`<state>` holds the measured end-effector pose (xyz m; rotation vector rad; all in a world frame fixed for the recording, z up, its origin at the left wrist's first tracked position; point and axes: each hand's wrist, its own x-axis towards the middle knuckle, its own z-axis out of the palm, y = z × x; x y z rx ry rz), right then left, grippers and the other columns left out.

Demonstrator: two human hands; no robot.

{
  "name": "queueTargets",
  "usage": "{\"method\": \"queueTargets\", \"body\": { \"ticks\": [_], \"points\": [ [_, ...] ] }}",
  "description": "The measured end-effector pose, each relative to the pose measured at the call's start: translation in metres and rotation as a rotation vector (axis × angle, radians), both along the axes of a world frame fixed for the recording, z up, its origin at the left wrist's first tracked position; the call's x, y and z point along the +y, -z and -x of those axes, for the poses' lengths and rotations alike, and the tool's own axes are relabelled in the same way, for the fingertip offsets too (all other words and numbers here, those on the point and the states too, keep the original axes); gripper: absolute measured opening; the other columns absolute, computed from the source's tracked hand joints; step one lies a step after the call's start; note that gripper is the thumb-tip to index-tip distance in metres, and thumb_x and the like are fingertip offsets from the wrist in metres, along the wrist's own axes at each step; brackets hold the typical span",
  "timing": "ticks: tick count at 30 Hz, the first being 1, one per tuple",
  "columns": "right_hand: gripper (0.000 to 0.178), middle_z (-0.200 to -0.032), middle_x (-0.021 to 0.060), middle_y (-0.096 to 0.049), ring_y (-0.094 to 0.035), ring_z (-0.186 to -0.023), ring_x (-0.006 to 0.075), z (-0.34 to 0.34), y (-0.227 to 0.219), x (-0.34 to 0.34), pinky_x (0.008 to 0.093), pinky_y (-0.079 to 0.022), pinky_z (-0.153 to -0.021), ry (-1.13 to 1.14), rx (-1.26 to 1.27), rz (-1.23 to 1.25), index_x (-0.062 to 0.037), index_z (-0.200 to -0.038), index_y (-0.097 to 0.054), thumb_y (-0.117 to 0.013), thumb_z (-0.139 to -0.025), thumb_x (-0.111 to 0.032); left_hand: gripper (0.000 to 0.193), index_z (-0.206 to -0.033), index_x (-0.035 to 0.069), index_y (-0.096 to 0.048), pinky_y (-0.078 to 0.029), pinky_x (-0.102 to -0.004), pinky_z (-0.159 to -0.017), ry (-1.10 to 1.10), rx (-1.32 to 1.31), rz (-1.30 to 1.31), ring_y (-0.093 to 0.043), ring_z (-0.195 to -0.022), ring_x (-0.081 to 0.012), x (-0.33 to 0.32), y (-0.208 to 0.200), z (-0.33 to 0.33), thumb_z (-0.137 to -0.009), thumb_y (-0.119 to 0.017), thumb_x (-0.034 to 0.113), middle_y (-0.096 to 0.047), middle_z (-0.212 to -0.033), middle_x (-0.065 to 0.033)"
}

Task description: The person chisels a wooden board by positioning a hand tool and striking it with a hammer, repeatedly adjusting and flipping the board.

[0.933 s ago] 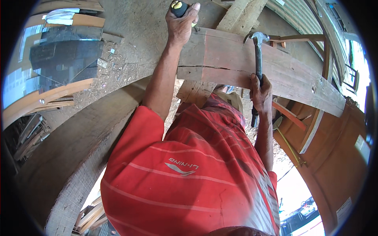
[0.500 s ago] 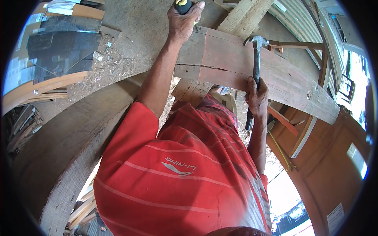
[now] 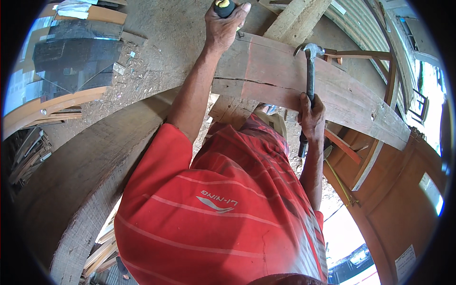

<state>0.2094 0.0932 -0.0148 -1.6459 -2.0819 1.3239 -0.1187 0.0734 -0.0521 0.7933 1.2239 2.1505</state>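
My right hand (image 3: 312,118) is wrapped round the dark handle of a claw hammer (image 3: 310,71). The hammer is held upright in the picture, its metal head at the top, over a broad wooden board (image 3: 280,66). At the top edge, my left hand (image 3: 223,31) grips a tool with a black and yellow handle (image 3: 224,7); its kind cannot be made out. A small bit of metal shows below that hand, at the board's far left edge. The board has a long crack along its left part, and its left end is greyer than the reddish rest.
A thick timber beam (image 3: 95,156) curves past my left side. Dark glossy panels (image 3: 76,59) lie at the far left. A wooden beam (image 3: 297,21) crosses behind the board. Brown wooden panelling (image 3: 399,190) stands at the right, with a yellow strap (image 3: 338,180) beside it.
Almost nothing differs; the whole view has shifted very slightly. Both hands keep their grips, and the hammer stays over the board.
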Motion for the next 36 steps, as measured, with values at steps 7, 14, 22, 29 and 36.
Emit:
{"method": "queueTargets", "body": {
  "ticks": [7,14,22,29,36],
  "points": [
    [0.046,-0.059,0.0048,-0.051,-0.051,-0.051,0.0122,-0.001,0.010,-0.004,0.0330,-0.042,-0.048,-0.017,0.023,-0.062,-0.0024,-0.084,-0.055,-0.059,-0.102,-0.044,0.017,-0.087,0.009,-0.060,-0.046,-0.0240,-0.057,-0.063,0.198,0.176,-0.056,-0.064,-0.0062,-0.005,-0.011,-0.008,-0.092,-0.076,0.010,-0.059,-0.072,0.0034],
    [0.047,-0.063,0.0105,-0.053,-0.052,-0.057,0.0188,0.047,-0.039,-0.009,0.0387,-0.045,-0.057,-0.068,0.090,-0.053,0.0001,-0.091,-0.058,-0.061,-0.101,-0.045,0.019,-0.087,0.009,-0.059,-0.046,-0.0240,-0.057,-0.054,0.127,0.188,-0.055,-0.062,-0.0062,-0.002,-0.004,-0.005,-0.091,-0.077,0.009,-0.060,-0.072,0.0027],
    [0.034,-0.063,0.0160,-0.059,-0.062,-0.057,0.0322,0.101,-0.095,-0.011,0.0440,-0.048,-0.057,-0.332,0.190,-0.288,-0.0018,-0.092,-0.056,-0.067,-0.100,-0.033,0.018,-0.087,0.009,-0.059,-0.045,-0.0242,-0.057,-0.057,0.283,0.100,-0.054,-0.062,-0.0062,-0.002,0.001,-0.005,-0.091,-0.076,0.008,-0.059,-0.070,0.0039],
    [0.034,-0.062,0.0168,-0.056,-0.061,-0.057,0.0357,0.108,-0.114,-0.012,0.0478,-0.046,-0.058,-0.427,0.112,-0.245,0.0005,-0.093,-0.056,-0.066,-0.100,-0.031,0.022,-0.105,0.008,-0.068,-0.055,-0.0267,-0.077,-0.151,0.401,0.179,-0.062,-0.084,-0.0061,-0.009,-0.008,-0.013,-0.088,-0.080,0.014,-0.069,-0.091,0.0018],
    [0.025,-0.069,0.0036,-0.054,-0.049,-0.050,0.0121,0.121,-0.188,-0.017,0.0304,-0.041,-0.046,-0.072,1.120,-0.432,-0.0046,-0.091,-0.053,-0.047,-0.106,-0.023,0.021,-0.090,0.012,-0.060,-0.049,-0.0261,-0.069,-0.122,0.377,0.246,-0.053,-0.076,-0.0053,-0.011,-0.012,-0.019,-0.087,-0.080,0.013,-0.058,-0.082,0.0043]
  ]
}}
